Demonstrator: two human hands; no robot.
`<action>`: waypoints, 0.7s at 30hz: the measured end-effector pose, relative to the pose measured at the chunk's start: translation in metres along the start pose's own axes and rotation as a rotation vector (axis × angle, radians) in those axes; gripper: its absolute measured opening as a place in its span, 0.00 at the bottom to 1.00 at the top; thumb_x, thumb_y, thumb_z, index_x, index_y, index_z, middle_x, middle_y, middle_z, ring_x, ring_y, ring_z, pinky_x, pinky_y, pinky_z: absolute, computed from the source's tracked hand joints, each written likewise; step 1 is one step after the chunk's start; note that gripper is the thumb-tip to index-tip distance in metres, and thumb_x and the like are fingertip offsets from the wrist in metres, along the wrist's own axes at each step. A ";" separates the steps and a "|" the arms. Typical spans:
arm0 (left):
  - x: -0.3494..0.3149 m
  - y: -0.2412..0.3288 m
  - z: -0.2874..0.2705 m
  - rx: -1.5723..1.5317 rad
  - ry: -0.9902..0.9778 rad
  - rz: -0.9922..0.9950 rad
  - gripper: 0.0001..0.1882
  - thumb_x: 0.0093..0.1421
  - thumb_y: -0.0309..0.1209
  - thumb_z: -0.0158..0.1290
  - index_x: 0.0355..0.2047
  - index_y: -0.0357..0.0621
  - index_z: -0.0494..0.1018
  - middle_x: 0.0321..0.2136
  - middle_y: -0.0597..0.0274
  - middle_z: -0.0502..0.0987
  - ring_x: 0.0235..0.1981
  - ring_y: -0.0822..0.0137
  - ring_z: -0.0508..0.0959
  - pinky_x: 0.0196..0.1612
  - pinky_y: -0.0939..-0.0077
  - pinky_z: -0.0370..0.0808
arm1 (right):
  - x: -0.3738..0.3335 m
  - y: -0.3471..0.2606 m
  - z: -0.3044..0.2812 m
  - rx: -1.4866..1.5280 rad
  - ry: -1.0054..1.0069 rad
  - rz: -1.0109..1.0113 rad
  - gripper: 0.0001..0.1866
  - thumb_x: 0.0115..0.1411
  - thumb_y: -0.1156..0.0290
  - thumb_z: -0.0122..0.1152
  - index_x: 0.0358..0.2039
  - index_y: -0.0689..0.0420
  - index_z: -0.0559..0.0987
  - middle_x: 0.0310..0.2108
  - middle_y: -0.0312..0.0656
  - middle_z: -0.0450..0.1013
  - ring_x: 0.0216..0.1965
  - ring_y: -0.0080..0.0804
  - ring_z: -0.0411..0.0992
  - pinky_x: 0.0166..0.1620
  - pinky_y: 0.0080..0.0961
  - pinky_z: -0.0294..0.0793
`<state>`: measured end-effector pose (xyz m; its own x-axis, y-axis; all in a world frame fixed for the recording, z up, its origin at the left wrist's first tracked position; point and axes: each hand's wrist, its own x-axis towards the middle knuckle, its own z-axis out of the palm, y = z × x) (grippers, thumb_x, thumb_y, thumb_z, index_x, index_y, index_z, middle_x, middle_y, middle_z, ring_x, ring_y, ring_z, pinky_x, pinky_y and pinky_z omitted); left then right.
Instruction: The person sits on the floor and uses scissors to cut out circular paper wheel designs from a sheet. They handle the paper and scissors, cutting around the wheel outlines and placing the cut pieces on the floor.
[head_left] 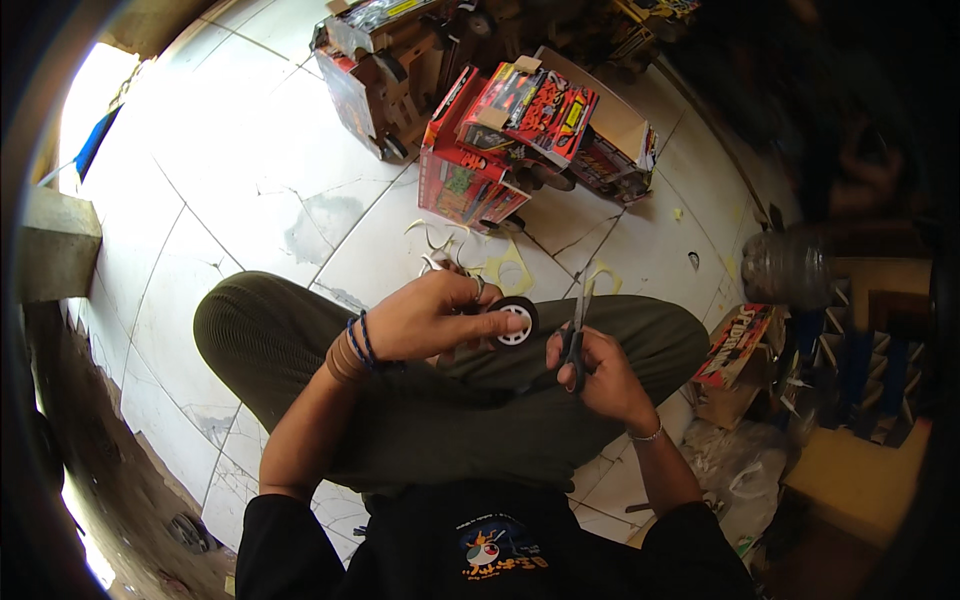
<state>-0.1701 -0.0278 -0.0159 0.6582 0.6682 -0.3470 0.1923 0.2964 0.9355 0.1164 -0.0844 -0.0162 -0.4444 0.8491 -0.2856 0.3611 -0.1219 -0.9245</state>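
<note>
A: Quick q, where's the wheel [516,325]?

B: Near side of the red cardboard truck [470,190], i.e. between it & the person's body, up off the tile floor [240,180]. L hand [430,318] has it pinched: thumb on the white spoked face, other fingers mostly hidden.

A: And R hand [602,375]?

B: Grasping dark-handled scissors [573,348], fingers curled round the grips, blades pointing away from the body. Also nearside of the truck, a bit right. Can't tell if the blades are fully together.

A: Other stuff about?

B: Yellow offcuts [492,270] on the floor just nearside of the truck. 2nd cardboard truck [365,90] is far-left of it.

A: How'll the wheel handle?

B: Going by looks, v. light, prob. fine one-handed. White centre seems stiff; black rim may be softer, mat'l unclear. Prob. not slippery, but thin spokes might crack if squeezed hard.

A: Best hold?

B: Light pinch across both faces near the middle, thumb one side, fingertips t'other, rim edge left free.

A: Scissors?

B: Likely heavier, rigid, blades slick. Take by the grips only, tips kept clear of L hand.
</note>
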 end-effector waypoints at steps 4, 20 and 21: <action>0.005 -0.001 0.006 -0.138 0.192 0.068 0.25 0.71 0.52 0.55 0.35 0.38 0.81 0.20 0.68 0.76 0.20 0.78 0.76 0.21 0.81 0.73 | 0.012 -0.001 0.010 -0.221 0.154 -0.064 0.13 0.57 0.68 0.74 0.34 0.59 0.78 0.34 0.35 0.73 0.30 0.22 0.74 0.30 0.21 0.70; 0.007 -0.004 0.013 -0.341 0.341 0.137 0.19 0.71 0.40 0.59 0.36 0.33 0.80 0.26 0.68 0.80 0.26 0.79 0.80 0.28 0.81 0.79 | 0.037 -0.001 0.038 -0.137 0.162 -0.185 0.19 0.57 0.58 0.77 0.32 0.59 0.78 0.29 0.35 0.71 0.23 0.23 0.63 0.25 0.26 0.60; 0.007 -0.005 0.013 -0.341 0.340 0.131 0.19 0.71 0.40 0.59 0.36 0.33 0.81 0.26 0.67 0.80 0.26 0.79 0.80 0.28 0.81 0.79 | 0.037 -0.001 0.039 -0.129 0.162 -0.198 0.19 0.57 0.58 0.77 0.32 0.59 0.79 0.29 0.35 0.71 0.23 0.23 0.63 0.25 0.25 0.60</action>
<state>-0.1568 -0.0335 -0.0218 0.3752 0.8827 -0.2830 -0.1623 0.3632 0.9175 0.0676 -0.0726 -0.0357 -0.3834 0.9223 -0.0492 0.3862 0.1117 -0.9156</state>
